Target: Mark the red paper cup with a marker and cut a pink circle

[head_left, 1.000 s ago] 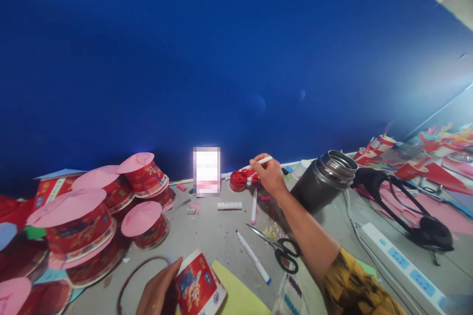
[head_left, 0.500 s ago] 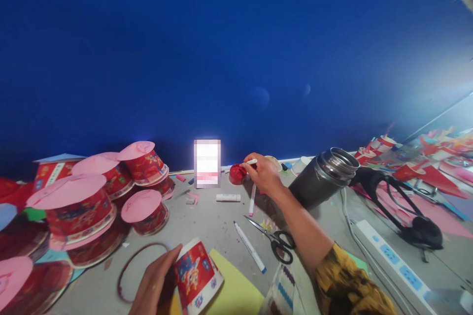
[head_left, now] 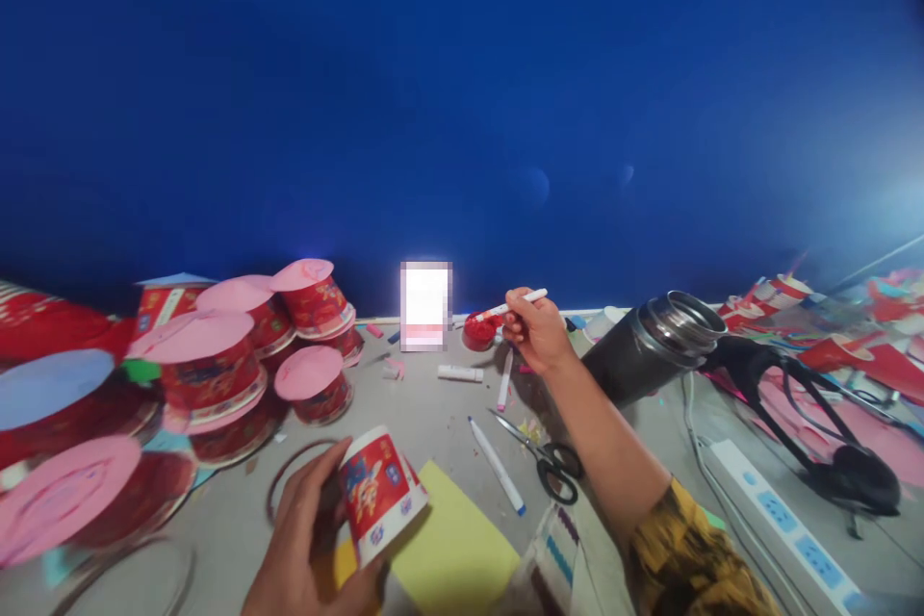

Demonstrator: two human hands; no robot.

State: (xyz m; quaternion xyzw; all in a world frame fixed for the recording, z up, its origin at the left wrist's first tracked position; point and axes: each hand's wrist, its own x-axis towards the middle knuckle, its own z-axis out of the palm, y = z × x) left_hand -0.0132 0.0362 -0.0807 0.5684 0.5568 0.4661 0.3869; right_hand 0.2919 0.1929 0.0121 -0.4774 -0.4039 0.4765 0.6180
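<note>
My left hand (head_left: 307, 529) is closed around a tilted paper cup (head_left: 381, 491) with a red cartoon print and white bands. Farther off, my right hand (head_left: 535, 329) pinches a slim white marker (head_left: 530, 298), its lower end pointing toward a small round red tub (head_left: 477, 335). Whether that end touches the red contents, I cannot tell. A yellow paper sheet (head_left: 451, 539) lies under and beside the cup. Between the hands rest a white marker with a blue end (head_left: 497, 467), open scissors (head_left: 552, 462), a white glue-stick-like tube (head_left: 460, 373) and a pink-tipped marker (head_left: 504, 383).
Red printed paper cups topped with pink discs (head_left: 314, 375) crowd the left side. A dark open thermos (head_left: 628, 356) leans at right, near a black strap-like object (head_left: 844, 472) and a white power strip (head_left: 780, 510). A blurred-out bright panel (head_left: 425, 308) stands by the blue wall (head_left: 462, 115).
My right hand has drawn slightly back from the red tub, bringing the marker into fuller view. The left hand has raised the cup a little. The view has shifted left.
</note>
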